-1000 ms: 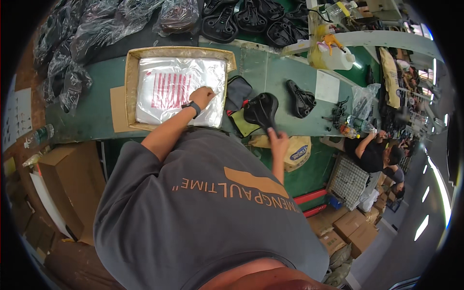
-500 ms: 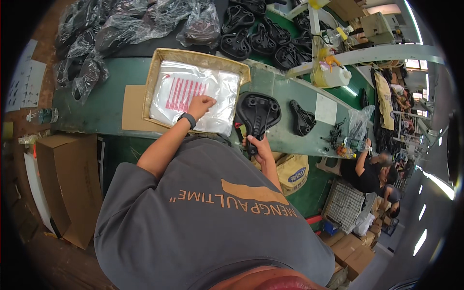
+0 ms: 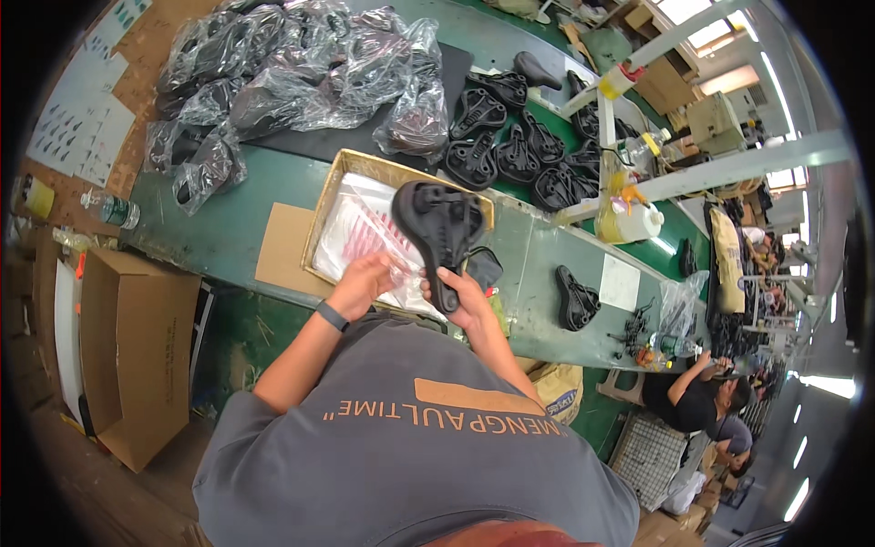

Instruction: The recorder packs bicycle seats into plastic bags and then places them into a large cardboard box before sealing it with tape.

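My right hand (image 3: pixel 467 299) grips a black bicycle saddle (image 3: pixel 437 228) by its narrow nose, with the ribbed underside showing. The saddle is raised over the right part of a yellowish box (image 3: pixel 321 214) holding a stack of clear plastic bags (image 3: pixel 351 205) with red print. Close to the saddle's nose, my left hand (image 3: pixel 366 278) is closed on the edge of a clear plastic bag (image 3: pixel 390 239), which is lifted slightly from the stack. Both hands are at the near side of the box. Part of the bag is hidden behind the saddle.
Bagged saddles (image 3: pixel 301 82) are heaped at the far left of the green table (image 3: pixel 529 273). Bare saddles (image 3: pixel 515 150) lie farther back, and one saddle (image 3: pixel 577 298) lies to the right. A metal frame (image 3: pixel 711 173) crosses at right. A cardboard carton (image 3: pixel 137 356) stands at left; a co-worker (image 3: pixel 693 392) sits at right.
My right hand has raised the saddle from the table to over the box. My left hand has drawn back toward me with a bag's edge in its fingers. The view has shifted.
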Action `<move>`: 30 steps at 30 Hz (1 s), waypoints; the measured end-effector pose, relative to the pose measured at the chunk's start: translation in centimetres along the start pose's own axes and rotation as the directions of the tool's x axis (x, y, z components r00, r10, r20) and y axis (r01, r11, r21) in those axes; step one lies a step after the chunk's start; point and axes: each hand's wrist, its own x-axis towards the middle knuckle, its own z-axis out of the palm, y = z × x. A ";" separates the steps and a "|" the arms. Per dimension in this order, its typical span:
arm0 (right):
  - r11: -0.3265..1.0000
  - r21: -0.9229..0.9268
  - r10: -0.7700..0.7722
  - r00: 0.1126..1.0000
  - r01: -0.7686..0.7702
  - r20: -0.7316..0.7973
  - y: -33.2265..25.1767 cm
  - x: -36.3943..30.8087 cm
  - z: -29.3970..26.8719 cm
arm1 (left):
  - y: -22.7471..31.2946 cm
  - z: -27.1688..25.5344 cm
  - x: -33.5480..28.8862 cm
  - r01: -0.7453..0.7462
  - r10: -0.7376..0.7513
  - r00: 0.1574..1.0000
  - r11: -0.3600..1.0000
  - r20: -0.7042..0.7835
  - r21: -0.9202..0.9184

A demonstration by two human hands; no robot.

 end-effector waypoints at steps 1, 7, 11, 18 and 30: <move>0.999 0.029 -0.046 0.998 0.044 0.049 -0.3 -0.5 -0.5 | 1.3 -0.9 -0.1 -0.128 0.112 0.989 0.974 -0.096 -0.185; 0.929 -0.288 -0.192 0.968 0.233 0.164 -4.4 -5.4 0.2 | 10.1 -2.8 -1.4 -0.078 0.078 0.982 0.997 -0.172 0.005; 0.641 -0.713 -0.331 0.940 0.284 0.077 -6.1 -7.7 0.5 | 9.6 4.4 2.6 0.007 0.121 0.965 0.874 -0.233 0.485; 0.932 -0.360 -0.049 0.970 -0.040 -0.237 -6.8 -4.3 -2.7 | 9.9 22.1 6.7 -0.739 0.092 0.666 0.211 0.740 0.640; 0.147 -0.715 -0.886 0.231 -0.683 -0.402 -22.8 -7.7 -46.0 | 29.0 3.0 14.1 -0.578 0.862 0.367 0.506 -0.350 0.640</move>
